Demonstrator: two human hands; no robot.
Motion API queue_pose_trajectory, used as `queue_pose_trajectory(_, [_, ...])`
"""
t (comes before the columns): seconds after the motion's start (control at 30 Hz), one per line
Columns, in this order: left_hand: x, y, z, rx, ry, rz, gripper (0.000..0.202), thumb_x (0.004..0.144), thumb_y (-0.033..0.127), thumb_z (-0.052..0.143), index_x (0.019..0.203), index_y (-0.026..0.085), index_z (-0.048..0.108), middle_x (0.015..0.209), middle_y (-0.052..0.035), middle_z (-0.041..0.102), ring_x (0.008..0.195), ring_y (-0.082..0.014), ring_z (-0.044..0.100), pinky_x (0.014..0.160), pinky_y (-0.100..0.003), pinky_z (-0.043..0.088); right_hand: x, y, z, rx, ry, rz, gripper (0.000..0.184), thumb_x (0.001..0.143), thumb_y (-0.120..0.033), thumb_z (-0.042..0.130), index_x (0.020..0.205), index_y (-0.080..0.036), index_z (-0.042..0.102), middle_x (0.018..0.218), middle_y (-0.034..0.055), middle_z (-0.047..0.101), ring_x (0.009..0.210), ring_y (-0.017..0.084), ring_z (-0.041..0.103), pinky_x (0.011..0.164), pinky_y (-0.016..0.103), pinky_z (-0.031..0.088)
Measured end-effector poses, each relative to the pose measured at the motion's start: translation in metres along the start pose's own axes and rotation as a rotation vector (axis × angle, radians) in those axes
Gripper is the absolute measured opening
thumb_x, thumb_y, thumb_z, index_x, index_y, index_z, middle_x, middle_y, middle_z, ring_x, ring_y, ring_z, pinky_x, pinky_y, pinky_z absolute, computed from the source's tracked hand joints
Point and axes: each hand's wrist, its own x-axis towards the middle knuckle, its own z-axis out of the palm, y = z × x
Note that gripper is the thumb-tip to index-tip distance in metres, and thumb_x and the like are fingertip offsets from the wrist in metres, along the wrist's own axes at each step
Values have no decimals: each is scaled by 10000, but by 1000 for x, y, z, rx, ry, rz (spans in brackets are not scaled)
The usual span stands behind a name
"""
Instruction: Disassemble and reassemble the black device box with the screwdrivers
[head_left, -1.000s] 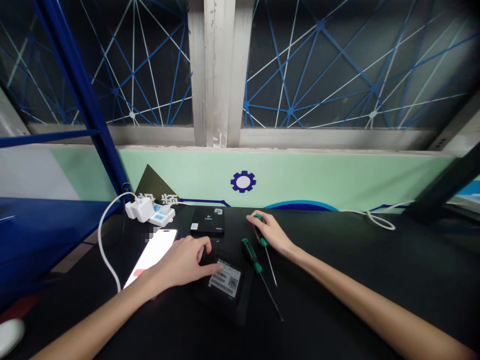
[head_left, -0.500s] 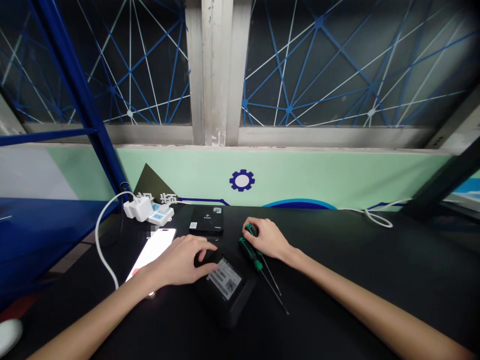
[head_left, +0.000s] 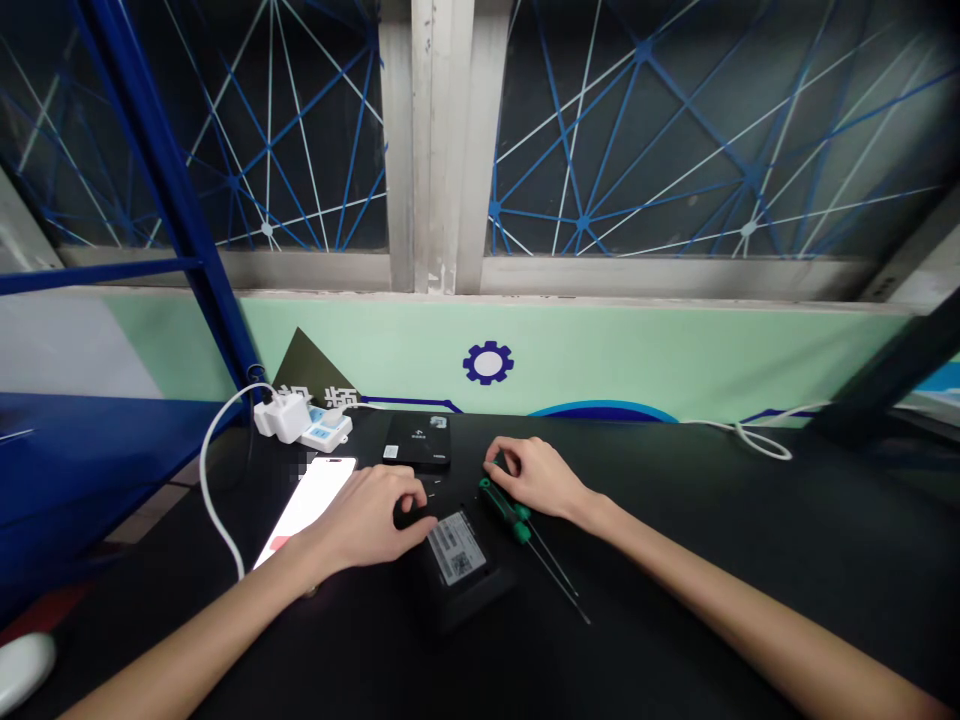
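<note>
Left hand point(head_left: 367, 517) is seen curled, fingers together, with fingertips at the left edge of a black rectangular device point(head_left: 461, 570); whether it is gripped or only touched cannot be told. The device lies flat on the black table point(head_left: 675, 530), its white barcode label point(head_left: 457, 547) facing up. Right hand point(head_left: 536, 478) is curled just above and beside two green-handled screwdrivers point(head_left: 507, 508), fingers together. One handle is seen just below the palm; a second seems partly hidden under the fingers, and whether either is gripped cannot be told. Thin shafts are seen running down and right, past the device's right side. Two or three tiny dark items, possibly screws point(head_left: 431, 490), are seen between the hands, near the fingertips of the left hand. A second black box point(head_left: 416, 440) lies farther forward, beyond the left hand. A white smartphone point(head_left: 307, 508) is seen lying under the left wrist. Farther left, a white charger point(head_left: 281, 417) is plugged into a small white power socket point(head_left: 326, 430), with a white cable point(head_left: 214, 480) looping down. A white computer mouse point(head_left: 22, 670) is seen at the lower left corner.
</note>
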Motion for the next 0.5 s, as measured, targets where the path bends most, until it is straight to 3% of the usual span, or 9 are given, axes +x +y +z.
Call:
queue_pose_trajectory(0.13, [1,-3,-1,-33,1,2,178,897,378,618,872,253,742,829,8,685,691,-159,604,582,-273,349,2,1,-13,74,-77,-108,188,885,-350,607,965,-195,678,543,-63,485,516,124,481,557,253,316])
queue_pose_trajectory(0.23, [3,-7,2,-80,15,-10,190,930,381,608,974,291,771,860,7,693,687,-153,601,582,-268,359,3,1,-26,130,-211,-187,273,849,-408,678,1023,-199,687,554,-76,445,505,112,440,543,248,319])
queue_pose_trajectory(0.37, [5,-12,7,-175,46,-10,168,929,363,642,992,297,783,840,5,674,689,-152,592,597,-263,378,3,0,-43,148,-405,-217,564,695,-502,821,1154,-205,680,633,-63,500,557,118,472,536,240,329])
queue_pose_trajectory(0.5, [6,-14,12,-220,58,-3,169,934,333,638,1003,275,781,865,-5,665,695,-147,601,603,-254,414,1,-3,-54,76,-514,-184,822,561,-548,890,1278,-241,631,627,-72,495,541,120,468,513,240,300])
